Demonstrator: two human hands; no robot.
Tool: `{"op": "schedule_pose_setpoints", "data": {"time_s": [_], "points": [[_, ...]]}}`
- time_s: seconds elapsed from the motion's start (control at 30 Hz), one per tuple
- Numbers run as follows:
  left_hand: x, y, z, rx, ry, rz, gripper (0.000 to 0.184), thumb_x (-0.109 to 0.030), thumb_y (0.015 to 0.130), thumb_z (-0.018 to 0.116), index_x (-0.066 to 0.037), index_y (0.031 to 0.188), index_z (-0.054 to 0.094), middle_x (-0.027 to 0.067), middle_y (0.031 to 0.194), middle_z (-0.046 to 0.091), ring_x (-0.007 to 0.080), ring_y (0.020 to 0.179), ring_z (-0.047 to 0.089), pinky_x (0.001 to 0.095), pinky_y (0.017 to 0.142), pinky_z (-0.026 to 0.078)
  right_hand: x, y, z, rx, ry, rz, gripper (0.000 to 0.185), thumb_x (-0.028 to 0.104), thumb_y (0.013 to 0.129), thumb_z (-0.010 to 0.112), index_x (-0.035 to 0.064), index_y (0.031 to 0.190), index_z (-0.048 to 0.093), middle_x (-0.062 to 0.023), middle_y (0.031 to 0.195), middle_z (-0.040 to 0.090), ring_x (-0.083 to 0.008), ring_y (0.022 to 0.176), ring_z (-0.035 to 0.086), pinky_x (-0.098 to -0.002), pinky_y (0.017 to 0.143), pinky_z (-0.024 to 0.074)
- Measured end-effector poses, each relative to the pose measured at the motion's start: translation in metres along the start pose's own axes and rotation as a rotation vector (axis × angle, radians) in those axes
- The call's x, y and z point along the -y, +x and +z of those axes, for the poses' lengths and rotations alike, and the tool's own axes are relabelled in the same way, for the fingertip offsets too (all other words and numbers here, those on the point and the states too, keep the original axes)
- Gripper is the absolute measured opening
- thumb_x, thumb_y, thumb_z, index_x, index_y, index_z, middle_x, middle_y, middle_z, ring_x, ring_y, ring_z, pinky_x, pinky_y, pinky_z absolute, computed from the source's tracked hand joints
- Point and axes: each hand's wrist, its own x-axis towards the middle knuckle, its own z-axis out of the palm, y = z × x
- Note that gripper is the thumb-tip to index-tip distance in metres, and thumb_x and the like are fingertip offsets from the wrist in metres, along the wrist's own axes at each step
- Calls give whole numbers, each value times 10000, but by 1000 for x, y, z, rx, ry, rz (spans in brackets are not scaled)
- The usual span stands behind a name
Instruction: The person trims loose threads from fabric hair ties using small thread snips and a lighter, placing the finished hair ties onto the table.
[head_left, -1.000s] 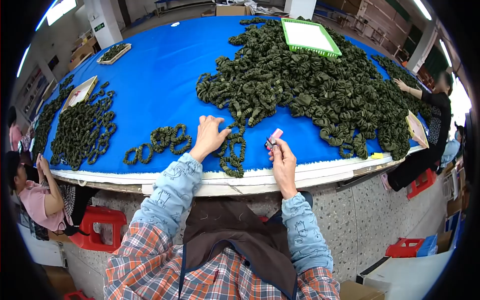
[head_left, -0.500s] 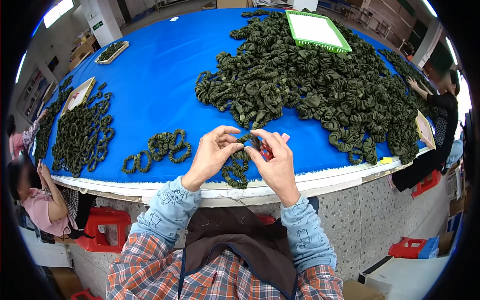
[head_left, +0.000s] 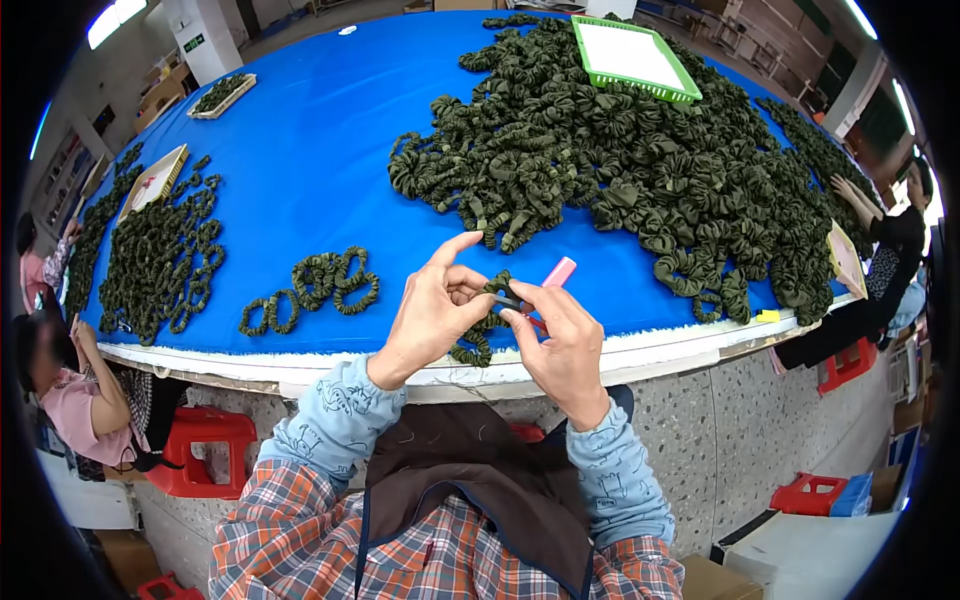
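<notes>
My left hand (head_left: pixel 440 312) pinches a dark green scrunchie (head_left: pixel 497 284) between thumb and fingertips, its index finger raised. Close against it, my right hand (head_left: pixel 562 338) is closed on thread snips with a pink handle (head_left: pixel 561 272). Their dark metal tip (head_left: pixel 508 301) touches or nearly touches the scrunchie; the fingers cover much of the tool. Just below my hands, another scrunchie (head_left: pixel 471 352) lies near the table edge, partly hidden. To the left are several loose scrunchies (head_left: pixel 318 280) on the blue cloth.
A large heap of scrunchies (head_left: pixel 640 170) covers the right of the blue table (head_left: pixel 300 180), with a green tray (head_left: pixel 640 60) on top. A smaller pile (head_left: pixel 150 265) lies left by a cream tray (head_left: pixel 155 185). People sit at both sides. A yellow block (head_left: pixel 768 316) lies at the right edge.
The snips have turned in my right hand, so the pink handle now points up and away. My left index finger has lifted. The person at right has shifted, now with both hands at the heap.
</notes>
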Motion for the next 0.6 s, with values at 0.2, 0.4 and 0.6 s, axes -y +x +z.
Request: {"op": "schedule_pose_setpoints", "data": {"time_s": [0.2, 0.4, 0.6], "points": [[-13, -8, 8, -28, 334, 126, 699, 41, 762, 645, -6, 1418, 410, 59, 760, 666, 84, 560, 496, 222, 497, 400, 3, 0, 4, 20, -34, 9, 301, 43, 786, 708, 69, 1083, 670, -38, 848, 643, -192, 634, 565, -301, 550, 451], [-8, -8, 12, -33, 436, 206, 725, 35, 753, 647, -23, 1432, 398, 59, 747, 666, 97, 544, 494, 235, 489, 395, -4, -5, 7, -2, 4, 10, 279, 46, 797, 711, 61, 1072, 669, -38, 831, 637, -182, 614, 554, -280, 551, 447], [-11, -8, 13, -1, 394, 145, 719, 36, 765, 672, -43, 1430, 411, 50, 770, 675, 101, 591, 527, 212, 538, 419, -19, -14, 3, 17, 348, 284, 254, 71, 841, 715, 47, 1086, 655, -19, 779, 614, -119, 612, 520, -243, 562, 435]]}}
